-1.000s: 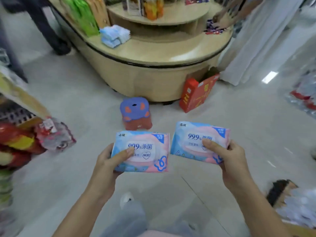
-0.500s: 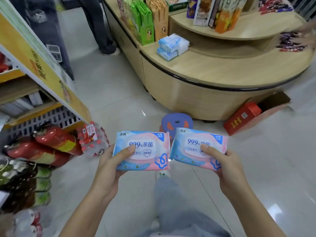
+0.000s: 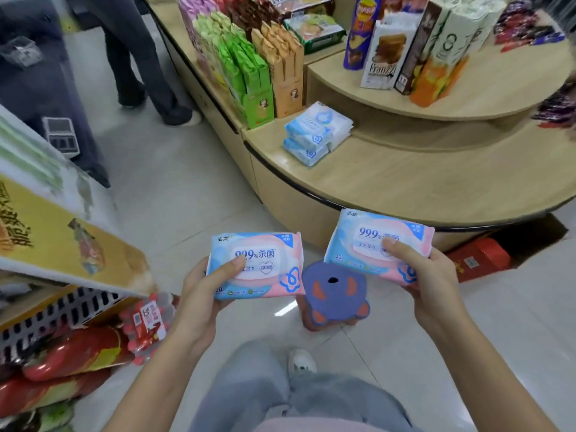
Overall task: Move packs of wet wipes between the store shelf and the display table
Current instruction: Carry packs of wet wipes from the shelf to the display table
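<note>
My left hand (image 3: 202, 294) grips a pink-and-blue pack of wet wipes (image 3: 265, 260), thumb across its front. My right hand (image 3: 430, 282) holds a second, matching pack (image 3: 367, 235) the same way, a little higher and nearer the table. Both packs hang in the air in front of the curved wooden display table (image 3: 405, 188). On the table's lower tier lies a small stack of pale blue wipe packs (image 3: 314, 132). The store shelf (image 3: 46, 244) with a yellow sign juts in from the left.
A blue-and-orange stool (image 3: 333, 294) stands on the floor just below my hands. A red box (image 3: 480, 257) lies under the table's edge. Snack boxes (image 3: 265, 67) crowd the table's upper parts. A person's legs (image 3: 140, 57) stand in the aisle beyond. Red bottles (image 3: 146, 325) sit low left.
I have walked closer to the display table, which now fills the upper right. Both hands keep their packs; the right pack has risen and drawn apart from the left one.
</note>
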`<state>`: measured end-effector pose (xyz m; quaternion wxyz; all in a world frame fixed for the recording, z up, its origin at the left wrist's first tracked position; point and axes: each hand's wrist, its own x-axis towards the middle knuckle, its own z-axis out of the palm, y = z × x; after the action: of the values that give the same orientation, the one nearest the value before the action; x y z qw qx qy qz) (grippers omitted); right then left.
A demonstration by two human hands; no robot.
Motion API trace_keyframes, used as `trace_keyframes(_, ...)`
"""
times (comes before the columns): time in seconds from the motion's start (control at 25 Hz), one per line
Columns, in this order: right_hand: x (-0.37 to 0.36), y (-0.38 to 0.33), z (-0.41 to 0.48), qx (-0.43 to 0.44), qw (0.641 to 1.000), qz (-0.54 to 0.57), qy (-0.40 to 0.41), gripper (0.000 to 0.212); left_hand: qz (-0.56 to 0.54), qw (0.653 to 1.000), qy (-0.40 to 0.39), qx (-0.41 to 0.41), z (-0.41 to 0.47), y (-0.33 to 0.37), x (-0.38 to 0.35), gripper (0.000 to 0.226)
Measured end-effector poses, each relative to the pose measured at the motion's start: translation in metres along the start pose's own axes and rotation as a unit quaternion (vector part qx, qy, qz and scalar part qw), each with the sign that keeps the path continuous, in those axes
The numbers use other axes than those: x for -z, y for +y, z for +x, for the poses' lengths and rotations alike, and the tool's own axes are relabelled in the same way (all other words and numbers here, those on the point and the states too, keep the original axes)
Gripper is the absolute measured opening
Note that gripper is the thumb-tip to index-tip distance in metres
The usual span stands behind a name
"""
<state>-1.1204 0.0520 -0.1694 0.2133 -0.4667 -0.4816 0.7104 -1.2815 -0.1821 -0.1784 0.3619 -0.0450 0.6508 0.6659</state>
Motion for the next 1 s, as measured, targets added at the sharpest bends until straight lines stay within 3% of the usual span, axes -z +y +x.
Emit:
trace_keyframes(0.28, -0.066, -0.015, 0.107, -0.026, 0.990, 0.039, 0.132, 0.028, 0.090, 0.989, -0.100, 0.054, 0.191, 0.069, -0.025, 0.045)
trace_keyframes(0.56, -0.097, -0.035, 0.163, -0.036, 0.969, 0.111, 0.217, 0.033, 0.167, 0.960, -0.199, 0.101, 0.326, 0.095, -0.104, 0.036)
trace_keyframes(0.76, -0.088, -0.044, 0.208, -0.079, 0.969, 0.152, 0.178, 0.049, 0.192, 0.939, -0.248, 0.138, 0.371, 0.071, -0.165, 0.030)
trace_keyframes(0.92, -0.071, -0.042, 0.265, -0.134, 0.961, 0.193, 0.144, 0.038, 0.226, 0.919, -0.276, 0.168, 0.398, 0.042, -0.214, 0.020)
trace_keyframes(1.0, -0.060, -0.035, 0.298, -0.152, 0.961, 0.190, 0.134, 0.036, 0.235, 0.914, -0.281, 0.174, 0.414, 0.027, -0.237, 0.028)
